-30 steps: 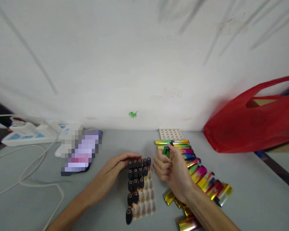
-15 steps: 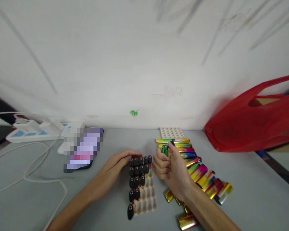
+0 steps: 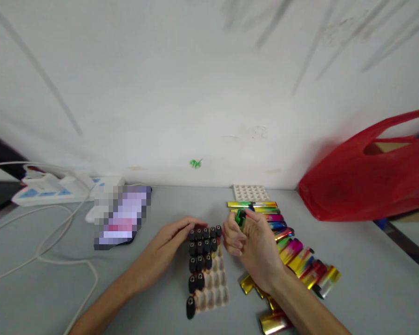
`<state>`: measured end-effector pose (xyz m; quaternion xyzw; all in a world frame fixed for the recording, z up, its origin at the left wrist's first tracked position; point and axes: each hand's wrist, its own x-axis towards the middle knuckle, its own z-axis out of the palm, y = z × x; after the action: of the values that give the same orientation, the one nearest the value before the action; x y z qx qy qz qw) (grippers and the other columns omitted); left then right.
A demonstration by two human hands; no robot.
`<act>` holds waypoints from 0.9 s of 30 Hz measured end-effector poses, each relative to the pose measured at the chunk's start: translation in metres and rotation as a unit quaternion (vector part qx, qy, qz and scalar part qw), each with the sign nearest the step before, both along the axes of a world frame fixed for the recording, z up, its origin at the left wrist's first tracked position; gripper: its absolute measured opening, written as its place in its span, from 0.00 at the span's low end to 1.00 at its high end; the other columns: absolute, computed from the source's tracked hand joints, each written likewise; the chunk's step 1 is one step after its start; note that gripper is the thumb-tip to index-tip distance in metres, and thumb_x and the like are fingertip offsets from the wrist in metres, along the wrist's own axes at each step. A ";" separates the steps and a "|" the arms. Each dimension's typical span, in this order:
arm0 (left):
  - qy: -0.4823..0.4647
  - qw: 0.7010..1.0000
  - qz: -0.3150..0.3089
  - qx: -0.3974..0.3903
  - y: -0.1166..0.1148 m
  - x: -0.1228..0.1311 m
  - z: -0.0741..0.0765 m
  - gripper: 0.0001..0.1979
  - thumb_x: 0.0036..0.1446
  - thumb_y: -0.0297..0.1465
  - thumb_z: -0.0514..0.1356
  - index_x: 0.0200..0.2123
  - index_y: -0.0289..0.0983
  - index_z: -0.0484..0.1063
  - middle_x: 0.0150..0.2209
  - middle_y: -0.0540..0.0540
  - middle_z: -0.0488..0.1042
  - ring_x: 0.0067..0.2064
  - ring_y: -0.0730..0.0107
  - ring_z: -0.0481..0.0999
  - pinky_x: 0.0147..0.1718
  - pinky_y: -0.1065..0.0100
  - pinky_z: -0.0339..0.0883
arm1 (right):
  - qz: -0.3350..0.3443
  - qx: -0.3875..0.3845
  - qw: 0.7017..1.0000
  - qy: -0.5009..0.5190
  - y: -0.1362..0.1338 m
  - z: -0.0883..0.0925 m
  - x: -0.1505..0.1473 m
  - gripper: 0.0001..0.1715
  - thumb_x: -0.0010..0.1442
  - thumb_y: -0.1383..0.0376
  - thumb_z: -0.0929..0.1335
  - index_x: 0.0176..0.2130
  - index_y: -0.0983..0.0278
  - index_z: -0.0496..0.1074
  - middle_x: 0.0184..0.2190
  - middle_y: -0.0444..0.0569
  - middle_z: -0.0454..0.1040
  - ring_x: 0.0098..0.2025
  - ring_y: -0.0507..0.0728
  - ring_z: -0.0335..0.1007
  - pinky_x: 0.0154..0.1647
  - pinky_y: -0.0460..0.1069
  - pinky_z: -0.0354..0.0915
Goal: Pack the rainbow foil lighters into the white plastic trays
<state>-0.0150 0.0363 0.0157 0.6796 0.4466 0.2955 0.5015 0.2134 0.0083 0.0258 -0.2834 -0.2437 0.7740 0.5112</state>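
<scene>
A pale tray of rounded pockets holds several lighters upright, their black oval ends facing up. They fill the far row and step down along the left side; the pockets toward the near right are bare. My left hand rests at the tray's far left corner, fingers stretched along the far row, fingertips partly hidden. Right of the tray, my right hand is closed around a green lighter; only its upper end shows beside the thumb.
Shiny multicoloured lighters lie in a slanting line on the right, partly behind my right arm. A second pocketed tray stands by the wall. A red bag is at right; a phone, power strip and white cables lie left.
My right hand has turned slightly, tilting the green lighter, with the thumb shifted. My left hand and the filled tray stay as they were; the whole view has slid slightly.
</scene>
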 end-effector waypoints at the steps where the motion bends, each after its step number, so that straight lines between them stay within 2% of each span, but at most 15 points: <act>1: -0.002 1.000 -0.001 -0.001 0.000 0.000 0.000 0.19 0.76 0.41 0.54 0.51 0.42 0.85 0.54 0.46 0.86 0.59 0.53 0.81 0.63 0.61 0.70 | -0.007 0.002 1.000 -0.001 0.000 0.000 0.000 0.26 0.59 0.47 0.75 0.26 0.61 0.64 0.23 0.37 0.50 0.26 0.51 0.40 0.25 0.47 0.45; 10: -0.006 1.000 0.005 -0.014 -0.003 0.000 -0.001 0.21 0.76 0.42 0.53 0.52 0.42 0.84 0.53 0.46 0.86 0.60 0.53 0.81 0.64 0.61 0.70 | -0.009 -0.005 0.999 0.031 -0.001 0.001 -0.001 0.23 0.62 0.50 0.76 0.31 0.59 0.64 0.29 0.40 0.52 0.30 0.54 0.47 0.31 0.47 0.53; 20: -0.011 1.000 0.015 -0.015 -0.004 0.001 0.003 0.21 0.76 0.43 0.53 0.52 0.42 0.85 0.54 0.46 0.86 0.61 0.53 0.81 0.64 0.61 0.71 | -0.050 0.007 0.998 -0.022 -0.002 0.003 -0.001 0.26 0.61 0.47 0.77 0.33 0.59 0.65 0.31 0.41 0.55 0.32 0.55 0.49 0.30 0.47 0.54; 27: -0.018 1.000 0.017 -0.017 -0.004 0.004 0.009 0.20 0.76 0.42 0.54 0.50 0.41 0.85 0.53 0.46 0.86 0.60 0.53 0.81 0.64 0.61 0.72 | -0.049 0.012 0.998 -0.041 -0.003 0.007 -0.002 0.25 0.63 0.48 0.77 0.33 0.59 0.66 0.32 0.42 0.55 0.33 0.55 0.50 0.31 0.48 0.54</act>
<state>-0.0115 0.0321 0.0245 0.6580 0.4540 0.3084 0.5155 0.2111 0.0051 0.0333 -0.3205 -0.2594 0.7331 0.5409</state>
